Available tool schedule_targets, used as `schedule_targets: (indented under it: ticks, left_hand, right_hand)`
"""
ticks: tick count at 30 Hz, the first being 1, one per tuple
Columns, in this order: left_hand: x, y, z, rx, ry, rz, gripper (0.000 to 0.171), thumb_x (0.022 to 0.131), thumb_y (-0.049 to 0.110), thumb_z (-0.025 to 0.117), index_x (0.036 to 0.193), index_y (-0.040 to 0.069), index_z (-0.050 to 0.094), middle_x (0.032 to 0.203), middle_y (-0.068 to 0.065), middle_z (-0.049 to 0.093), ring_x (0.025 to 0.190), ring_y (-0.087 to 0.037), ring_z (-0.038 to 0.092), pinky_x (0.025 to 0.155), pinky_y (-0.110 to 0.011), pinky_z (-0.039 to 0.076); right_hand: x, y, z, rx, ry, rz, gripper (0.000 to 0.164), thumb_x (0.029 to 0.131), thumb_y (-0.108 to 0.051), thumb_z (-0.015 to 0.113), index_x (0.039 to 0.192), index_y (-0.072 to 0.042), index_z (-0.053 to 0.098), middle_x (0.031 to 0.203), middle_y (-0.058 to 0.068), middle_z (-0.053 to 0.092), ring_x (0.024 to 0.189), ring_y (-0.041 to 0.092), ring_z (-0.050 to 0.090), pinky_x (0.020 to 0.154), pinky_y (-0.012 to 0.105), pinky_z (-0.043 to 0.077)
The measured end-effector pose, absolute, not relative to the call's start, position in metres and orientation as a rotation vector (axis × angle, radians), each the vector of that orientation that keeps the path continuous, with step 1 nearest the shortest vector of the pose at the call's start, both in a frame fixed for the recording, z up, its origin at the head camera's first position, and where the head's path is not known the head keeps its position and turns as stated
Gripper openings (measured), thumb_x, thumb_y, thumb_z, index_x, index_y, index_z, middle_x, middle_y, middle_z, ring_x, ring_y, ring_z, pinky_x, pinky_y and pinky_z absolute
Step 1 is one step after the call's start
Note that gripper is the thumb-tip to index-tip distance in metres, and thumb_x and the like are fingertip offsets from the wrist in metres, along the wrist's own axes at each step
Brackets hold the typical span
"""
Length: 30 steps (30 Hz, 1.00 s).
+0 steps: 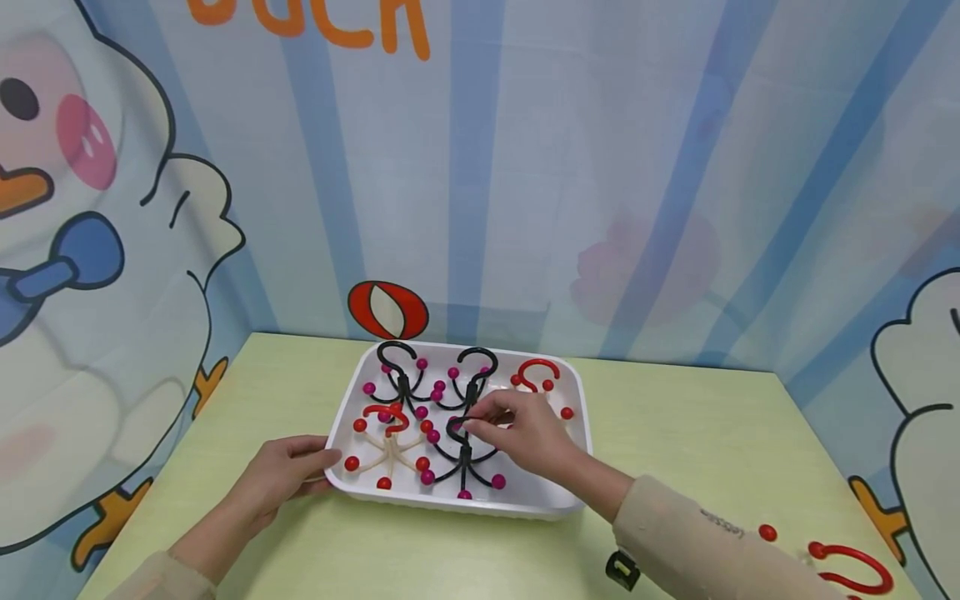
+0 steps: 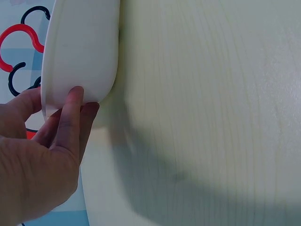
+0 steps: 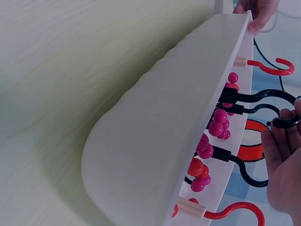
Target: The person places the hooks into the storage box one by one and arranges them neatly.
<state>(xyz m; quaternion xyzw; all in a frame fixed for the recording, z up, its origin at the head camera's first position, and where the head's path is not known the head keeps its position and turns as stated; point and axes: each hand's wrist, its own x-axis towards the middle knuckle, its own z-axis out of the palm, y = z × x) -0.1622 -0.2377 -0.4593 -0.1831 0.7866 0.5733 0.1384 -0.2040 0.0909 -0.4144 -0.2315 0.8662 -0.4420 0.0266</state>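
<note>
A white tray [image 1: 536,498] stands on the table. My left hand [image 1: 277,475] grips its left end; in the left wrist view the fingers [image 2: 70,117] lie against the tray's outer wall. Inside, at the front middle, is a black multi-armed hook hanger [image 1: 466,455] with magenta ball tips. My right hand [image 1: 528,433] pinches its curved top, also visible in the right wrist view. Two more black hangers [image 1: 403,387] lie behind it. To its left sits a beige hanger [image 1: 390,448] with a red hook and red balls. My right hand partly hides another red hook [image 1: 540,364] at back right.
On the table [image 1: 675,433], by the right sleeve, lies another red hook [image 1: 862,562] with a red ball [image 1: 767,532], partly covered by the arm. A small black object [image 1: 622,571] shows under the right forearm. A printed backdrop [image 1: 510,167] rises behind the table.
</note>
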Motion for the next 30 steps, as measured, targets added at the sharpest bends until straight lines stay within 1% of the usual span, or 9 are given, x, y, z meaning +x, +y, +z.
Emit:
schedule_targets:
  ticks: [9,17,21,25,28,30]
  left_hand:
    - [-0.162,-0.238,-0.460,-0.520,2.273,1.664,0.056,0.088,0.027,0.071,0.133,-0.001,0.052,0.125,-0.023,0.058,0.084,-0.019,0.069,0.076,-0.032,0.060]
    - [-0.162,-0.238,-0.460,-0.505,2.273,1.671,0.055,0.089,0.027,0.070,0.133,-0.001,0.053,0.125,-0.022,0.059,0.084,-0.018,0.068,0.076,-0.033,0.060]
    - [-0.162,-0.238,-0.460,-0.499,2.274,1.674,0.054,0.089,0.026,0.070,0.132,-0.001,0.053,0.125,-0.022,0.059,0.084,-0.018,0.068,0.077,-0.033,0.060]
    - [-0.162,-0.238,-0.460,-0.502,2.278,1.667,0.054,0.089,0.026,0.070,0.132,-0.002,0.053,0.124,-0.022,0.059,0.083,-0.018,0.067,0.076,-0.032,0.060]
    - [-0.162,-0.238,-0.461,-0.498,2.277,1.671,0.054,0.089,0.026,0.070,0.132,-0.002,0.052,0.124,-0.022,0.059,0.084,-0.018,0.068,0.076,-0.032,0.060]
    - [-0.162,-0.238,-0.461,-0.495,2.275,1.676,0.054,0.089,0.025,0.070,0.133,-0.002,0.052,0.125,-0.023,0.058,0.084,-0.017,0.068,0.076,-0.032,0.060]
  right_hand:
    - [-0.204,0.095,-0.414,-0.743,2.665,-1.354,0.009,0.085,-0.027,0.075,0.093,-0.025,0.072,0.087,-0.015,0.067,0.079,0.003,0.064,0.075,0.021,0.057]
    - [-0.200,0.108,-0.410,-0.790,2.683,-1.304,0.020,0.085,-0.032,0.075,0.103,-0.023,0.074,0.093,-0.018,0.068,0.084,0.001,0.065,0.080,0.023,0.057]
    - [-0.200,0.116,-0.407,-0.784,2.687,-1.314,0.021,0.084,-0.030,0.075,0.103,-0.021,0.074,0.094,-0.016,0.069,0.086,0.003,0.066,0.082,0.026,0.057]
    - [-0.199,0.127,-0.403,-0.776,2.685,-1.335,0.020,0.084,-0.029,0.075,0.103,-0.023,0.074,0.098,-0.010,0.071,0.089,0.004,0.066,0.083,0.027,0.057]
    - [-0.199,0.135,-0.400,-0.770,2.708,-1.334,0.019,0.084,-0.030,0.076,0.102,-0.026,0.074,0.099,-0.009,0.072,0.090,0.005,0.067,0.083,0.027,0.057]
    - [-0.198,0.142,-0.397,-0.762,2.736,-1.315,0.019,0.083,-0.032,0.076,0.102,-0.026,0.074,0.098,-0.011,0.071,0.090,0.005,0.067,0.082,0.026,0.057]
